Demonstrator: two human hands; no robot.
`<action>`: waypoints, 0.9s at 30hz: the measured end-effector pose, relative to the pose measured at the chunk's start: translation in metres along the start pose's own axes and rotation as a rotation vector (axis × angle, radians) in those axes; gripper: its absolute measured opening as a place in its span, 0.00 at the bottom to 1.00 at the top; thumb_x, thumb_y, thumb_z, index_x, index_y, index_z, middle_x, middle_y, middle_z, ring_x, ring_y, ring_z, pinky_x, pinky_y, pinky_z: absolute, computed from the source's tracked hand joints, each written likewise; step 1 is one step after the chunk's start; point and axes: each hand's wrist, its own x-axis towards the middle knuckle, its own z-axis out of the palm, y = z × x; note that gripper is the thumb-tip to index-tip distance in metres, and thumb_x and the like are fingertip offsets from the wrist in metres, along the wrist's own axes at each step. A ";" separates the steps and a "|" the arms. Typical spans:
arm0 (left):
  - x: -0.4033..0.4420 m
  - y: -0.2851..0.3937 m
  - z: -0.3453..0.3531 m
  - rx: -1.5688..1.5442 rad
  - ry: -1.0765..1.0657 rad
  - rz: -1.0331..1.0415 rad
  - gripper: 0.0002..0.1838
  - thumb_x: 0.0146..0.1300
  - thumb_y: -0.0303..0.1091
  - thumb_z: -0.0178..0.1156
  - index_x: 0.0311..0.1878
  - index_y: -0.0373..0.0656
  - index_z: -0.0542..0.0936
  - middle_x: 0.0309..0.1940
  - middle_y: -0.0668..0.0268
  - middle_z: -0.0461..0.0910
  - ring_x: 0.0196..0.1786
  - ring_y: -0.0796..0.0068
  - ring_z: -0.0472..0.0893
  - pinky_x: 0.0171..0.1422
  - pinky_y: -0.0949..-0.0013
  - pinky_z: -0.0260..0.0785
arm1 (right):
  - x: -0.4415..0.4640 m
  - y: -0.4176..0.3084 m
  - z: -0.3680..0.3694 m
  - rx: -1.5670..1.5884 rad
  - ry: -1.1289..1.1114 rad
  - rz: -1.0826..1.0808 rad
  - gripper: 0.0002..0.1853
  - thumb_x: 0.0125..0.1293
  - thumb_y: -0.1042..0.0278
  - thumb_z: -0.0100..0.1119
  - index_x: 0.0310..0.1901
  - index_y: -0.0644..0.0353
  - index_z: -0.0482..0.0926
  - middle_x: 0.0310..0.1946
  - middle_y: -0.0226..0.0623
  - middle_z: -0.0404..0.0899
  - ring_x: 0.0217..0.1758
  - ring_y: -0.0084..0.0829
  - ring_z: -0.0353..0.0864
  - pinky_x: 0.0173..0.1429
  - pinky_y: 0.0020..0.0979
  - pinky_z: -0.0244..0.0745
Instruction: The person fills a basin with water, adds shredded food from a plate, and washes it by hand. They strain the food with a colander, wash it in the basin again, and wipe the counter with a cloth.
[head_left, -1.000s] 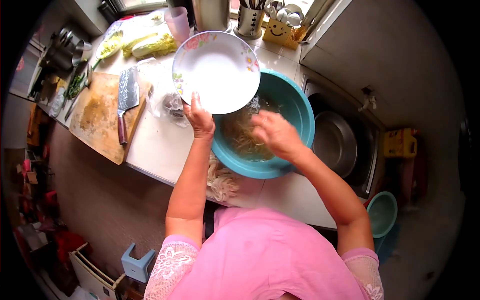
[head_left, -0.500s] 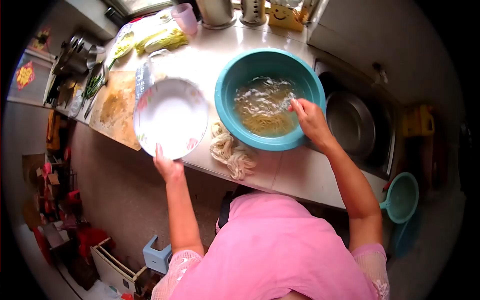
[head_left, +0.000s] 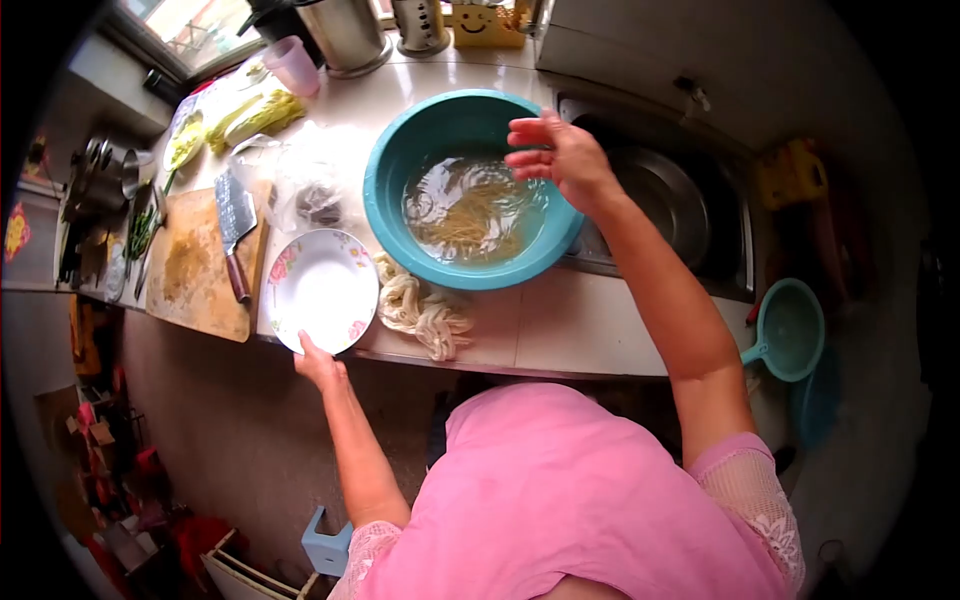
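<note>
A white plate (head_left: 322, 290) with pink flowers on its rim is pinched at its near edge by my left hand (head_left: 320, 362). It appears low over the counter's front edge, between cutting board and basin; contact with the counter cannot be told. My right hand (head_left: 572, 165), fingers spread and holding nothing, hovers over the right rim of a teal basin (head_left: 376, 215). Rippling water in the basin covers thin yellowish strands (head_left: 475, 220). Against the basin's near left side lies a crumpled whitish cloth (head_left: 425, 318).
A cleaver (head_left: 236, 220) lies on a wooden cutting board (head_left: 185, 260) at left. Behind are a clear plastic bag (head_left: 305, 185), leafy greens (head_left: 260, 117) and a pink cup (head_left: 292, 66). A sink with a metal basin (head_left: 665, 205) is at right; a teal strainer (head_left: 790, 325) hangs beyond.
My left hand has brought the plate down toward the counter, uncovering the cleaver. My right hand has risen off the water and its fingers have spread. The whole view has shifted.
</note>
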 end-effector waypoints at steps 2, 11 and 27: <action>0.005 -0.005 0.003 0.181 -0.042 0.097 0.20 0.61 0.36 0.50 0.48 0.25 0.70 0.40 0.56 0.76 0.36 0.66 0.78 0.39 0.67 0.72 | -0.010 -0.006 -0.033 -0.023 -0.013 -0.052 0.27 0.65 0.44 0.38 0.32 0.65 0.73 0.12 0.26 0.65 0.10 0.19 0.58 0.14 0.20 0.54; -0.053 0.050 -0.006 0.582 -0.765 -0.412 0.37 0.60 0.64 0.35 0.33 0.32 0.73 0.22 0.58 0.75 0.20 0.66 0.78 0.21 0.72 0.73 | -0.037 0.036 -0.024 -0.897 -0.015 -0.579 0.30 0.58 0.44 0.51 0.51 0.64 0.69 0.48 0.39 0.67 0.50 0.31 0.67 0.55 0.30 0.62; -0.098 -0.001 0.150 -0.053 -0.613 -0.864 0.13 0.48 0.25 0.56 0.40 0.37 0.72 0.38 0.60 0.76 0.42 0.58 0.75 0.48 0.55 0.70 | -0.343 0.150 -0.290 0.226 1.273 -0.119 0.16 0.56 0.51 0.58 0.29 0.56 0.69 0.19 0.28 0.70 0.20 0.20 0.68 0.23 0.21 0.66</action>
